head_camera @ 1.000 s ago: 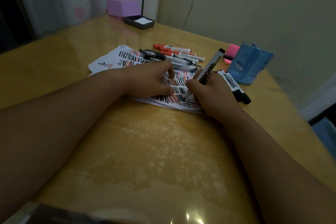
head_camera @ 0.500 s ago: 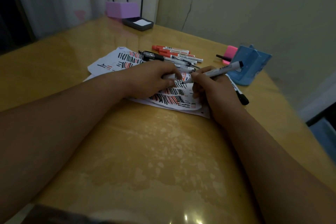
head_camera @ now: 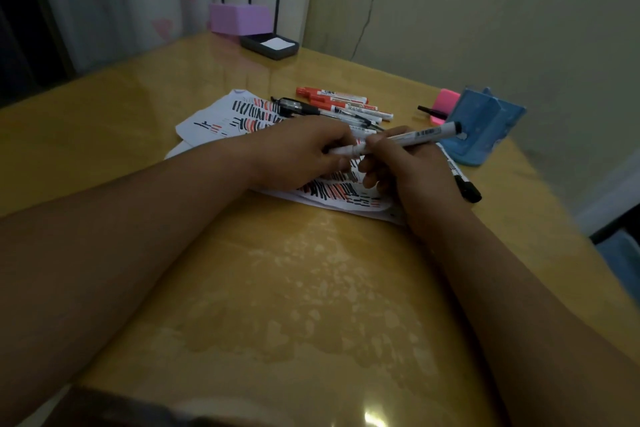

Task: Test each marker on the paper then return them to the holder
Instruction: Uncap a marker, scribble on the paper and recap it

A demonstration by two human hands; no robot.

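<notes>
A white marker [head_camera: 420,134] lies nearly level above the paper, gripped in my right hand [head_camera: 412,163], its black end pointing at the blue holder [head_camera: 485,128]. My left hand [head_camera: 304,149] pinches a white cap [head_camera: 346,150] at the marker's near end. Under both hands lies the white paper [head_camera: 221,118], covered in black and red strokes. Several red and black markers [head_camera: 341,104] sit in a pile at the paper's far edge. Another black marker [head_camera: 465,185] lies on the table right of my right hand.
A pink eraser-like block [head_camera: 445,102] and a small black cap [head_camera: 431,112] lie left of the holder. A purple box [head_camera: 239,18] and a black tray [head_camera: 270,45] stand at the far table edge by the curtain. The table's right edge runs close past the holder.
My right hand lifted the marker off the paper and turned it level. My left hand left the paper and brought the cap to the marker's tip.
</notes>
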